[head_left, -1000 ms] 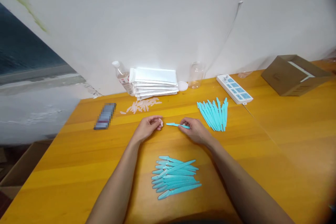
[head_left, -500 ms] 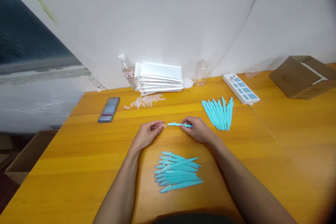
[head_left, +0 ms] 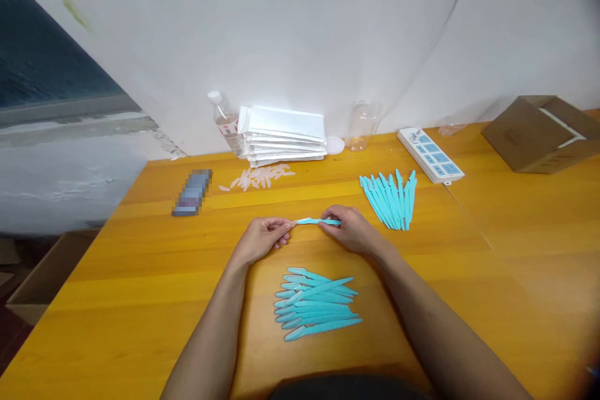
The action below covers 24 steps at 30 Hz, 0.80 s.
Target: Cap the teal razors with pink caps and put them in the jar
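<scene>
My right hand [head_left: 352, 229] grips the handle end of a turquoise plastic razor stick [head_left: 317, 221], held level just above the wooden table [head_left: 140, 300]. My left hand [head_left: 263, 238] pinches a small clear cap at the stick's left tip. In front of me lies a pile of several turquoise sticks [head_left: 316, 311], and another fanned pile of the same sticks [head_left: 391, 199] lies to the right. A scatter of small clear caps [head_left: 257, 178] lies farther back on the left.
Against the wall stand a stack of white packets [head_left: 284, 135], a water bottle [head_left: 224, 120], a clear cup [head_left: 364, 125] and a white lid [head_left: 335, 146]. A power strip [head_left: 430, 155], a cardboard box [head_left: 539, 133] and a phone [head_left: 192, 192] also lie on the table.
My left hand has moved right, bringing the clear cap from a gap away onto the stick's left tip. The camera view shifted slightly.
</scene>
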{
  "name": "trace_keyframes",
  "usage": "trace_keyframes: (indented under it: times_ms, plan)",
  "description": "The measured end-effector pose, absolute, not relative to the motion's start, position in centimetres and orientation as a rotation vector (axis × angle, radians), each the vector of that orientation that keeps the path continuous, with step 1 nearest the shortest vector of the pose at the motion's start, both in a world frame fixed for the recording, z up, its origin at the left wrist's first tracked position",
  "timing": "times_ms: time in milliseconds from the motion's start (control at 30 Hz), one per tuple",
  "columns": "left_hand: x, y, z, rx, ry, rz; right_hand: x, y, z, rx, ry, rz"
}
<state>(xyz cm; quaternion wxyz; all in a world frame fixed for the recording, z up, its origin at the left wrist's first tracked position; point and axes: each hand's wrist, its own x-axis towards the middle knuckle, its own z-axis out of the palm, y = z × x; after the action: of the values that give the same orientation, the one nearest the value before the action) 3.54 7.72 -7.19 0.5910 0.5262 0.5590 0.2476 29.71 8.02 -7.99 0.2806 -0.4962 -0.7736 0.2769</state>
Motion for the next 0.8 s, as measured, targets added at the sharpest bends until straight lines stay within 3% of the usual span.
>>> trace_keyframes:
  times_ms: [800]
  plan:
    - [3.8, 7.5, -7.1, 1.177, 1.248, 0.573, 29.2, 7.7, -8.2, -1.239, -2.126, 0.703]
